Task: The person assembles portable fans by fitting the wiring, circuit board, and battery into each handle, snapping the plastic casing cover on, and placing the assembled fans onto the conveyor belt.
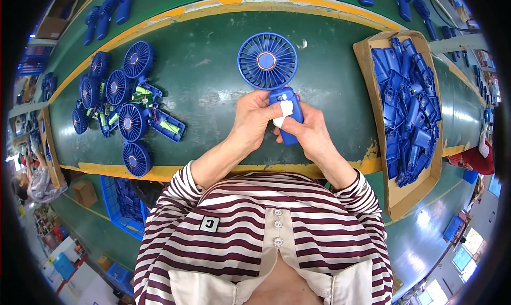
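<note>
A blue handheld fan (266, 61) with a round grille and an orange ring at its hub is held up over the green workbench, grille away from me. My left hand (252, 118) grips the upper left of its handle, just below the grille. From the other side my right hand (310, 130) is closed around the handle (289, 137). Both thumbs, which have white coverings on their tips, press on the front of the handle near a small display. Some fingers are hidden behind the fan.
Several fans (117, 87) with opened handles, green cells and circuit boards showing, lie at the left. A cardboard box (396, 201) of blue handle shells (407, 108) stands at the right. A blue crate (109, 198) sits below the bench's yellow edge. More fans (109, 9) lie beyond the bench.
</note>
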The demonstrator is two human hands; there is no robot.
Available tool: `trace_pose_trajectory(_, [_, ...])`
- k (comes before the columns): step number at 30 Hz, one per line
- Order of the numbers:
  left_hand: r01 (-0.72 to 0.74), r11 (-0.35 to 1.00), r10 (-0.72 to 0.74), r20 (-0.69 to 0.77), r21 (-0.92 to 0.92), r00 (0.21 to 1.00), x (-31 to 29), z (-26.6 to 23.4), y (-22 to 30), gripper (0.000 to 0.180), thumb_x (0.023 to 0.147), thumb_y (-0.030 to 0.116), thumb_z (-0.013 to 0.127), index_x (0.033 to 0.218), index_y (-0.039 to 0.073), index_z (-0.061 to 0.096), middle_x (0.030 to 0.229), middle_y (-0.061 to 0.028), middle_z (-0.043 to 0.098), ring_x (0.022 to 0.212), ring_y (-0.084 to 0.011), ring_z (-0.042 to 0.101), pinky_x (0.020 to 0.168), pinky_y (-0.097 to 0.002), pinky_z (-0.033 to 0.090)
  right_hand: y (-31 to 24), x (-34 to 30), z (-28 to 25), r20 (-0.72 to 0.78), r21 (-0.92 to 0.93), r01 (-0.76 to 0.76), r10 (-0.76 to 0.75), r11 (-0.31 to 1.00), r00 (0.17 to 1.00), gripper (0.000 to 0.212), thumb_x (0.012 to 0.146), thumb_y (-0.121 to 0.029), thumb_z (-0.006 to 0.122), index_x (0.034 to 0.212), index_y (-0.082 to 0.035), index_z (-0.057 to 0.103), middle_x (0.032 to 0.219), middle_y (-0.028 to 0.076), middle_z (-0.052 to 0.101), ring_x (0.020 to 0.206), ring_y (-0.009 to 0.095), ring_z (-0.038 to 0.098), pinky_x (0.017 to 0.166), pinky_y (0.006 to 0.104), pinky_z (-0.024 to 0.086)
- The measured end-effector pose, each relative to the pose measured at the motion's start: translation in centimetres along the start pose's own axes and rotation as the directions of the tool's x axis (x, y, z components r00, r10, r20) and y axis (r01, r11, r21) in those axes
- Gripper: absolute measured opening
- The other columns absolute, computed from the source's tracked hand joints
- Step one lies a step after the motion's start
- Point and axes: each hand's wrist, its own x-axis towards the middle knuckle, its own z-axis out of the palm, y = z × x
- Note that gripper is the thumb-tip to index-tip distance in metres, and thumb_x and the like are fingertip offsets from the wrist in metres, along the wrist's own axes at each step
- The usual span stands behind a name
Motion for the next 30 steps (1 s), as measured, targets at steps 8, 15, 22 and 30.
trace_pose_trajectory(8, [0.060, 0.995, -0.055, 0.052, -0.085, 0.997, 3.0, 0.3, 2.6, 0.031, 0.080, 0.014, 0.050, 0.106, -0.002, 0.050, 0.099, -0.0129, 0.061, 0.059, -0.0158, 0.058, 0.044, -0.0238, 0.046, -1.8, 1.7, -0.5, 0.155, 0.157, 0.031, -0.055, 0.987, 0.986, 0.030, 0.087, -0.017, 0.050, 0.107, 0.004, 0.051, 0.083, 0.015, 0.062, 0.067, 0.020, 0.062, 0.058, 0.0267, 0.050])
trace_pose_trajectory(15, [-0.070, 0.662, 0.523, -0.393, 0.746, 0.757, 15.3, -5.7, 14.5, 0.028, 0.071, 0.017, 0.065, 0.092, 0.000, 0.057, 0.076, -0.0089, 0.060, 0.062, -0.0176, 0.058, 0.056, -0.0311, 0.047, 1.2, 3.0, -1.9, -0.034, -0.132, 0.320, -0.327, 0.938, 0.944, 0.041, 0.080, -0.010, 0.060, 0.116, 0.006, 0.046, 0.085, 0.011, 0.062, 0.070, 0.012, 0.059, 0.062, 0.0233, 0.047])
trace_pose_trajectory(22, [0.440, -0.086, 0.921, -0.096, 0.894, 0.376, 23.8, -9.5, 19.3, 0.042, 0.070, 0.032, 0.065, 0.101, 0.005, 0.058, 0.114, -0.0174, 0.047, 0.104, -0.0336, 0.046, 0.085, -0.0436, 0.041, 2.8, 4.3, -2.4, -0.071, -0.328, 0.413, -0.458, 0.849, 0.886, 0.036, 0.077, -0.012, 0.064, 0.108, 0.003, 0.052, 0.079, 0.011, 0.064, 0.064, 0.013, 0.061, 0.057, 0.0248, 0.048])
trace_pose_trajectory(30, [0.414, 0.111, 0.578, -0.398, 0.904, 0.713, 31.0, -5.8, 17.0, 0.034, 0.071, 0.032, 0.060, 0.090, 0.004, 0.067, 0.111, -0.0164, 0.056, 0.105, -0.0314, 0.051, 0.088, -0.0376, 0.044, 2.8, 4.6, -2.3, -0.059, -0.421, 0.538, -0.613, 0.731, 0.788, 0.028, 0.076, 0.000, 0.060, 0.103, 0.003, 0.053, 0.078, 0.010, 0.064, 0.063, 0.012, 0.061, 0.055, 0.0221, 0.050])
